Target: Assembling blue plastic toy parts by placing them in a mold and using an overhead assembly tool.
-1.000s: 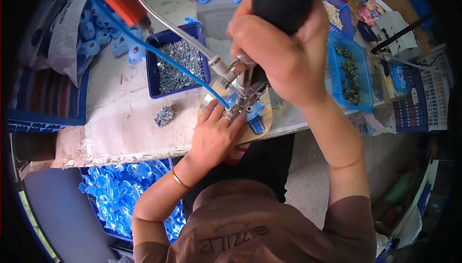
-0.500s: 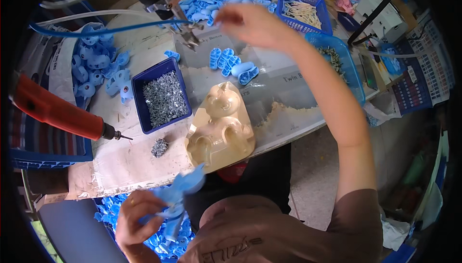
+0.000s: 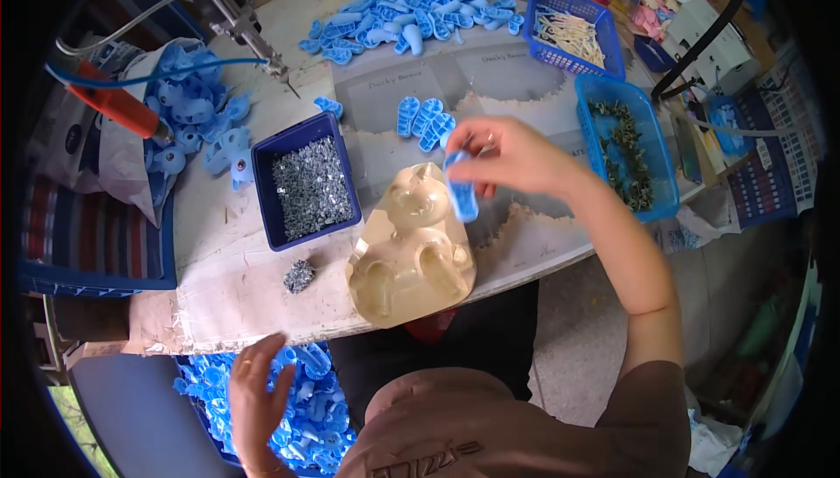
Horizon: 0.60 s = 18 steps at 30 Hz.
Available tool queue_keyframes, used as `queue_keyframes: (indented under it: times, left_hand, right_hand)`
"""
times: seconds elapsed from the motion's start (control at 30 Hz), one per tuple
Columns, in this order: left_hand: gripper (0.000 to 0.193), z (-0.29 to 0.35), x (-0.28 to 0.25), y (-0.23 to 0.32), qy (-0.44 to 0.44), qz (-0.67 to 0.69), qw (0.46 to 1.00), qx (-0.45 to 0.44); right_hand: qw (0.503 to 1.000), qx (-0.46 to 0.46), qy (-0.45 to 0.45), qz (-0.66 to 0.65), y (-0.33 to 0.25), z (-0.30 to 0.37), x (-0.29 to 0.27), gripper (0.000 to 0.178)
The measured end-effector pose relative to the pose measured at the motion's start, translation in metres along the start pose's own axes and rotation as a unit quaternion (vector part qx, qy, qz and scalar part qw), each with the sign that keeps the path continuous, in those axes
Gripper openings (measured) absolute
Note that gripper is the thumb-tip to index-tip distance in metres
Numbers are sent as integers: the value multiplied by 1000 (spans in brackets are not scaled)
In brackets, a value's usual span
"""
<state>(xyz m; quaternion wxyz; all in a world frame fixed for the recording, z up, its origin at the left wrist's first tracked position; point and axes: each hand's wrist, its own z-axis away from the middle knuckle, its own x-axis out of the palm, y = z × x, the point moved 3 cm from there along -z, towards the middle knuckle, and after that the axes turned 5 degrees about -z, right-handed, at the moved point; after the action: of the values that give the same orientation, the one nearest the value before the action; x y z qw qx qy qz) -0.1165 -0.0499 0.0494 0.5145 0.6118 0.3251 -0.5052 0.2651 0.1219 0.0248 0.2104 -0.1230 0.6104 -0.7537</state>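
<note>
Over the front of the table, my right hand [image 3: 507, 156] pinches a long, ribbed blue plastic half-shell [image 3: 463, 191]; a second piece may be hidden behind the fingers. Just beyond it lie a few similar blue half-shells [image 3: 426, 123]. Below and left of that hand sits a cream moulded fixture [image 3: 407, 242] with rounded hollows, nothing lying in them. My left hand [image 3: 261, 390] has its fingers apart and holds nothing. It hovers over a bin of loose blue plastic parts [image 3: 306, 425] below the table edge.
Screws fill a dark blue tray [image 3: 264, 207], with a small screw heap [image 3: 299, 276] nearby. A red screwdriver [image 3: 114, 101] and metal driver [image 3: 245, 27] hang left. Blue parts [image 3: 411, 18] pile at the back. A basket [image 3: 604, 62] and a clear blue tub [image 3: 663, 163] stand right.
My left hand has let go of the blue part it held. My right hand has come back from the far pile and taken a half-shell from the nearer group. Both hanging tools have swung away.
</note>
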Motion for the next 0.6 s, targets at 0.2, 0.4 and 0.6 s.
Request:
queue_keyframes:
  times: [0.2,0.4,0.6]
  left_hand:
    - [53,-94,42,113,141,12,946,293]
    - [53,-104,55,106,149,104,912,368]
    - [44,-92,63,85,129,141,941,278]
  right_hand:
    - [974,33,-209,-78,7,16,64,26]
    - [954,115,-265,80,9,-60,-37,34]
    - [799,24,330,502,38,-200,-178,26]
